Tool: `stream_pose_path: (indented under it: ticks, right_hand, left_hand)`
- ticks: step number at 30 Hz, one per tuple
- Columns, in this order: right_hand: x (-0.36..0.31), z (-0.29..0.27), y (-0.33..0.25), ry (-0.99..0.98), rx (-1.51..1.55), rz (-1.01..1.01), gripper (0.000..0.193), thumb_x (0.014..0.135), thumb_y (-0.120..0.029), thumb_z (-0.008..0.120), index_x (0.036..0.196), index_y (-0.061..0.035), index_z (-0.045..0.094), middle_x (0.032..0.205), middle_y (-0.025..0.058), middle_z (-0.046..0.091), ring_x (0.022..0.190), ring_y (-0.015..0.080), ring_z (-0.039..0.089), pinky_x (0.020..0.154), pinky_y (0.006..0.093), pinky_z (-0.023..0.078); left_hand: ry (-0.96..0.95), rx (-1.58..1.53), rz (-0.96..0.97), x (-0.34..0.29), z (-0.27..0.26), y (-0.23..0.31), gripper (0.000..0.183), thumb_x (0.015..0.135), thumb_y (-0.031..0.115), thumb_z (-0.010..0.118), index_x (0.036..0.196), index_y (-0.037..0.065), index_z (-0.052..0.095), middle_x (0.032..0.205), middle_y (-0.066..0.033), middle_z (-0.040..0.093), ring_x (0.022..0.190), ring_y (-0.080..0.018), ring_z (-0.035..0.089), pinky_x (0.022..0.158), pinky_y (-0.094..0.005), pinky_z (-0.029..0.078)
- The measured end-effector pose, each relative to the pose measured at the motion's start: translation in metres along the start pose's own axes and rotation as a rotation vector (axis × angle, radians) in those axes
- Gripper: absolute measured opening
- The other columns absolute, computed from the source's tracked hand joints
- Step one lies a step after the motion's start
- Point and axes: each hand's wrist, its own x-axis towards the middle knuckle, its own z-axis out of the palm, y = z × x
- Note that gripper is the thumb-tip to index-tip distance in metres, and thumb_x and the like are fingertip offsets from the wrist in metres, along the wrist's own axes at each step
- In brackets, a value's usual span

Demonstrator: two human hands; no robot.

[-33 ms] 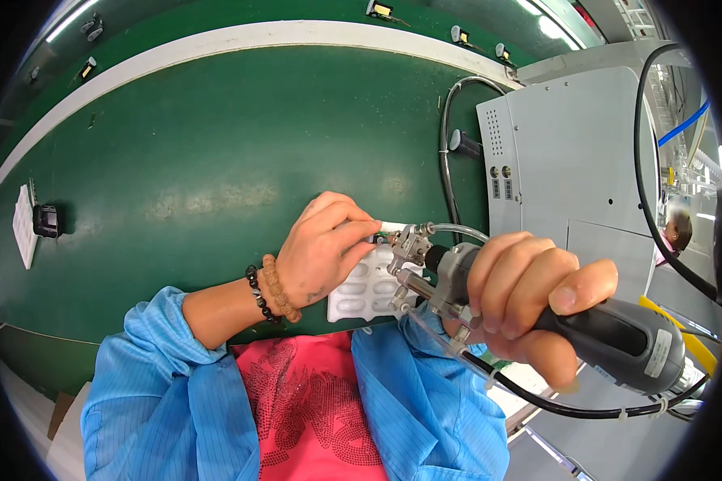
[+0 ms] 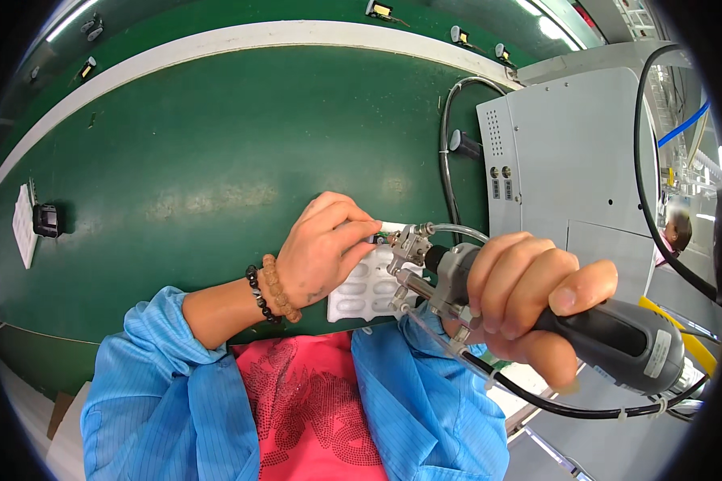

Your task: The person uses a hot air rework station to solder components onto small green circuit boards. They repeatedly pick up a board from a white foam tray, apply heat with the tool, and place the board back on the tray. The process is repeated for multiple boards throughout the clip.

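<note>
No visible change since last frame; work at same point. Your right hand [image 2: 523, 293] grips tool [image 2: 614, 338]; left hand [image 2: 319, 248] pinches part [image 2: 375, 238] by tool's left end.

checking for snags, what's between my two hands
In the head view, the metal tool head, clear tubing and a small part lie between left hand and right hand.

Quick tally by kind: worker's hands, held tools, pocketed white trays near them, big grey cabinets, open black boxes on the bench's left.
Left hand and right hand: 2
Handheld tool: 1
White tray: 1
Grey cabinet: 1
Black box: 1
Total: 6
</note>
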Motion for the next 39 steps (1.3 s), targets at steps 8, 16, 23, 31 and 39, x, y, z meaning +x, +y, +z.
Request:
stream_pose_path:
  ticks: [8,16,23,31,39]
  right_hand:
    - [0.003,0.004,0.001,-0.001,-0.005,0.021,0.047,0.089,-0.042,0.071,0.105,-0.0069,0.044,0.064,-0.0012,0.053,0.046,0.0096,0.051,0.041,0.0234,0.043]
    - [0.013,0.001,0.008,-0.033,0.125,0.141,0.05,0.078,-0.024,0.084,0.1,-0.0032,0.044,0.065,0.0052,0.054,0.048,0.016,0.053,0.044,0.0305,0.042]
    - [0.017,0.007,0.004,0.137,0.117,0.08,0.048,0.082,-0.027,0.081,0.1,-0.0035,0.044,0.065,0.0042,0.055,0.049,0.0153,0.054,0.044,0.0298,0.044]
    - [-0.002,-0.008,-0.051,0.168,0.026,-0.092,0.043,0.088,-0.036,0.074,0.1,-0.0061,0.046,0.06,-0.0012,0.054,0.045,0.0083,0.053,0.04,0.0192,0.047]
    - [-0.006,-0.014,-0.044,0.111,0.042,-0.07,0.044,0.087,-0.035,0.075,0.097,-0.006,0.043,0.061,0.0008,0.054,0.045,0.0103,0.054,0.04,0.0228,0.047]
  left_hand:
    - [-0.009,-0.016,-0.006,0.0,-0.004,0.0,0.032,0.069,0.001,0.078,0.1,0.003,0.071,0.096,-0.0076,0.065,0.095,-0.0277,0.059,0.081,-0.0376,0.05]
    - [-0.033,-0.052,-0.02,0.005,-0.007,-0.002,0.032,0.069,0.0,0.078,0.1,0.003,0.072,0.094,-0.0075,0.065,0.095,-0.0274,0.06,0.08,-0.0369,0.05]
    - [-0.038,-0.042,-0.045,0.008,-0.011,0.003,0.03,0.069,0.003,0.079,0.099,0.003,0.071,0.093,-0.0082,0.065,0.093,-0.0275,0.06,0.079,-0.0372,0.051]
    - [-0.062,-0.037,-0.034,0.015,-0.017,0.006,0.027,0.073,0.008,0.078,0.099,0.003,0.072,0.1,-0.0087,0.069,0.095,-0.0292,0.062,0.084,-0.0388,0.051]
    - [0.007,0.23,-0.104,0.085,-0.108,-0.02,0.025,0.077,0.014,0.079,0.098,0.003,0.072,0.094,-0.0146,0.071,0.089,-0.0298,0.065,0.082,-0.0374,0.051]
